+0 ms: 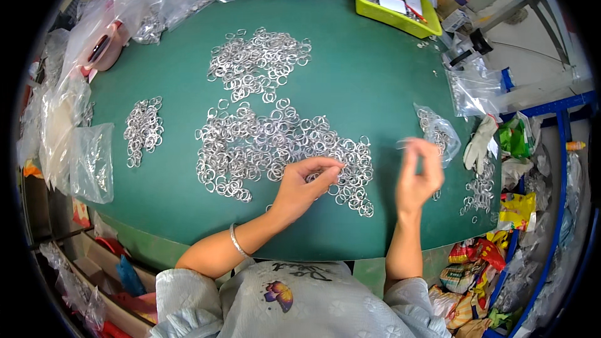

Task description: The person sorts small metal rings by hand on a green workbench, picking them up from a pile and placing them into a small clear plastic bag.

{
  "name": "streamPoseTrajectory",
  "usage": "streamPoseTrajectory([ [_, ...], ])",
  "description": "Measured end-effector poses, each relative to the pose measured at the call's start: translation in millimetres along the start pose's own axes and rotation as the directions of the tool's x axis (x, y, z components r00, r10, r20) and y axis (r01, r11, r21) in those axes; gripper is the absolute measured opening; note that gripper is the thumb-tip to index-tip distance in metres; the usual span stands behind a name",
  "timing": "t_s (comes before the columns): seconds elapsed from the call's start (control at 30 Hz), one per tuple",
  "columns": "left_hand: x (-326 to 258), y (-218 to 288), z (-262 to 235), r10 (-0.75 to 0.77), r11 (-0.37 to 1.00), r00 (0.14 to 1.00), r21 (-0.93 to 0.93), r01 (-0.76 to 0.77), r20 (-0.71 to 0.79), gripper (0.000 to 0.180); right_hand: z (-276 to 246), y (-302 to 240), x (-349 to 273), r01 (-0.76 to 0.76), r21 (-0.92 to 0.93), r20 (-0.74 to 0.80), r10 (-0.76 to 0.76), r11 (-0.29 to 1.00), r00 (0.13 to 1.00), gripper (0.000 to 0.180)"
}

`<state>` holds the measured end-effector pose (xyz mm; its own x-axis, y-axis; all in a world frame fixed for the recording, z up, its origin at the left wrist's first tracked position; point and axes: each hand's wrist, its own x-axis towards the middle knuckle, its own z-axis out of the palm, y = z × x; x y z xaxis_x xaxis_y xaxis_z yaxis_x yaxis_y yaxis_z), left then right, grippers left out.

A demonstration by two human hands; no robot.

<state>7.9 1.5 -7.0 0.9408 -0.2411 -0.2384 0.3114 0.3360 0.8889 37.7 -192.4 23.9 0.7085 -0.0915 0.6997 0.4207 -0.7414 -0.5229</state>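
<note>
Head view. Small, silver-grey, round metal rings lie in separate lots on a dark green, smooth-looking tabletop (169, 191). Largest lot: a broad, loose heap of silver rings (263, 138), near and central, one layer over another. Beyond it, on the far side, a second, rounder silver heap (258, 59); well to the left, a small, narrow silver heap (144, 130). Left hand (307, 189) rests at the right part of the near heap, thumb and forefinger drawn in close at the tips; cannot tell whether a ring sits between them. Right hand (419, 178) stands apart from that heap, to its right, blurred, thumb and forefinger pinching what looks like one thin, pale, curved metal ring (401, 144) by its edge. Just beyond this hand, a clear, soft plastic bag with rings in it (438, 130); farther right, a pale, limp fabric glove (481, 143) and a scatter of loose silver rings (479, 193) at the table's right edge. Handling, by judgement: each ring light, stiff, hardly fragile, perhaps a little slippery in bare fingers; neighbours may snag or come up together. Best hold likely thumb and forefinger across the rim, on a ring lying on top or at the heap's fringe, leaving the opening free.
</note>
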Motion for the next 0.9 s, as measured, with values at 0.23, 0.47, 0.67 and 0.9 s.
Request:
streamPoseTrajectory([
  [0.23,1,-2,2,0.027,1.0,0.996,0.006,-0.028,0.082,0.018,-40,44,10,-0.089,-0.627,-0.086,0.044,0.774,0.995,0.014],
  [0.47,3,-4,-4,-0.005,0.997,1.0,-0.074,0.006,0.015,0.02,7,2,-4,-0.094,-0.038,0.582,0.098,0.995,0.807,0.016],
  [0.67,2,-5,-3,-0.018,0.999,1.0,-0.035,0.019,0.023,0.021,26,2,-21,0.057,-0.254,0.523,0.087,0.966,0.848,0.013],
  [0.9,2,-5,-1,-0.025,0.999,0.999,-0.032,0.026,0.035,0.021,23,13,-21,-0.076,-0.128,0.457,0.126,0.989,0.88,0.013],
])
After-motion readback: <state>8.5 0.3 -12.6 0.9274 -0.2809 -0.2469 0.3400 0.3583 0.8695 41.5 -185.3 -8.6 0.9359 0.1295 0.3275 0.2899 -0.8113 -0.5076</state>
